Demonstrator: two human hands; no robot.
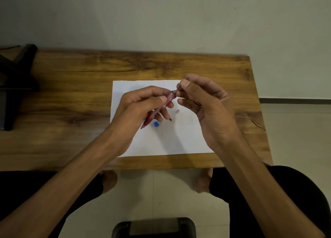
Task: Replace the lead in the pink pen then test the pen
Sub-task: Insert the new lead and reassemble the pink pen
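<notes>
Gripping the pink pen (157,111) slantwise above the white paper (161,139), the left hand (141,107) curls its fingers round the barrel. The right hand (202,101) pinches something tiny at the pen's upper end. Below the left hand's fingers lies a blue piece (156,123).

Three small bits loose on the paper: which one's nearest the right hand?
The pink cap. It lies just below the right hand's fingers, while the blue piece and the dark bit lie further left, under the left hand.
</notes>
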